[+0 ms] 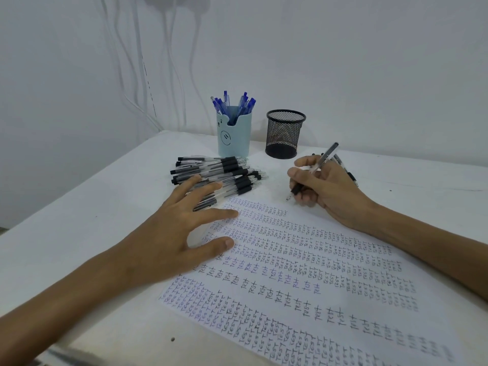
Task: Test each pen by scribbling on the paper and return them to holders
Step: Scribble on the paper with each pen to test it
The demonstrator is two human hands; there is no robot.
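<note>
Nearest lies a sheet of paper [303,273], set at a slant on the white bench [79,233] and filled with rows of the word "test" in black and blue ink. The left hand [169,233] is palm down with its fingers spread. Its thumb and forefinger are over the paper's far left part, and its other fingers reach onto a pile of black pens [219,175].

Just beyond the paper's far edge, the right hand [324,186] pinches one black pen [314,170] between thumb and fingers. The pen is tilted, its long axis running from near left to far right. Its tip points down and to the left, just past the paper's far edge and over bare bench. Whether the tip touches the bench cannot be told. Its back end rises to the far right above the knuckles. A few more pens [348,173] show behind this hand; whether it holds them or they lie on the bench is unclear.

The pile sits to the left of the right hand, its pens lying roughly left to right with their tips to the right.

Farther back stand two holders, near each other but apart: a light blue cup [233,136] on the left with a face on it, full of blue pens [232,104] standing upright, and a black mesh cup [285,134] on the right. Behind them is a plain white wall with pale cables [137,62] hanging down at the left.
</note>
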